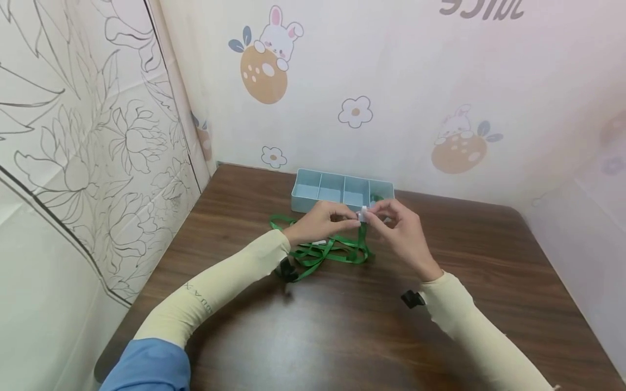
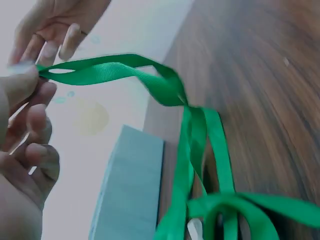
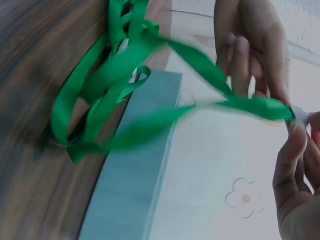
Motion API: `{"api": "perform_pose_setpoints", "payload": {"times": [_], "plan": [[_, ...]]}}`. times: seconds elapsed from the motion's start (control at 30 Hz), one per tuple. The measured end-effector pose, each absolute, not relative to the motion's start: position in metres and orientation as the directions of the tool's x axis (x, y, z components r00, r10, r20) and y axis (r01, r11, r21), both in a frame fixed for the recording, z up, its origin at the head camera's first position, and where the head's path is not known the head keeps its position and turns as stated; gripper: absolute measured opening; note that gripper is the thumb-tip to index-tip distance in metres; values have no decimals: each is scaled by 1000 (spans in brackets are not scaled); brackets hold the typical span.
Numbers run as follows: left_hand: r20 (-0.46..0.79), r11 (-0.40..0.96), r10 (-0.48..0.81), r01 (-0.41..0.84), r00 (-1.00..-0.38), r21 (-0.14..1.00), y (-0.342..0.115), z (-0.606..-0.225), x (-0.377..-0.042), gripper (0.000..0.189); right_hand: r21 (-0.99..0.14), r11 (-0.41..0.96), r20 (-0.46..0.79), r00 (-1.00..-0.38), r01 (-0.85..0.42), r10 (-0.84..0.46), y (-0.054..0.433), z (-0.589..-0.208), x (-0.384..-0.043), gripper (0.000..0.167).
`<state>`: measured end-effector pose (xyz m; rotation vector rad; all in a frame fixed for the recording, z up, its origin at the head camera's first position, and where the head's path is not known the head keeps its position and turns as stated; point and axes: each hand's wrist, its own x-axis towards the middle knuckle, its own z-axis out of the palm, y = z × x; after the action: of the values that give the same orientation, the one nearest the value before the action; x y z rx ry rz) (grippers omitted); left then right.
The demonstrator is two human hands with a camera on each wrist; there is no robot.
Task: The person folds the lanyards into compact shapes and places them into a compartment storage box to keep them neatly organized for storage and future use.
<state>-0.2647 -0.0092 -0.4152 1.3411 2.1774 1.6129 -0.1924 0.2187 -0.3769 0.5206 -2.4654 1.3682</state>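
Note:
Both hands meet in front of the blue box, at a small white fitting point(image 1: 363, 214) on the end of a green ribbon strap point(image 1: 362, 234). My left hand point(image 1: 319, 221) pinches the fitting from the left, thumb and fingertips together. From the other side, my right hand point(image 1: 405, 234) pinches it between thumb and index finger. The strap's two strands point(image 2: 117, 72) run from the fingertips down to loose loops point(image 3: 65, 107) on the table. Fingers partly hide the fitting, and its exact kind cannot be made out.
A light blue box point(image 1: 304, 204) with several compartments stands against the wall behind the hands, something green point(image 1: 377, 197) in its right one. Another small white piece point(image 1: 319, 242) lies among the ribbon loops. The brown wooden table point(image 1: 293, 336) meets patterned walls at back and left.

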Motion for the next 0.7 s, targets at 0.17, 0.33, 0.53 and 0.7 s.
{"api": "perform_pose_setpoints", "payload": {"times": [0.17, 0.33, 0.53, 0.7], "plan": [[467, -43, 627, 571, -624, 820, -6, -404, -258, 16, -794, 446, 391, -909, -412, -144, 213, -369, -193, 40], [522, -67, 567, 596, -637, 800, -5, -394, -253, 13, -824, 468, 298, -947, -320, -124, 213, -353, -192, 32], [569, -77, 495, 620, -656, 781, 1, -385, -246, 14, -762, 491, 425, -898, -422, -112, 204, -327, -191, 20], [596, -56, 476, 654, -647, 754, 5, -380, -244, 8, -716, 537, 497, -866, -446, -57, 192, -299, -184, 20]]}}
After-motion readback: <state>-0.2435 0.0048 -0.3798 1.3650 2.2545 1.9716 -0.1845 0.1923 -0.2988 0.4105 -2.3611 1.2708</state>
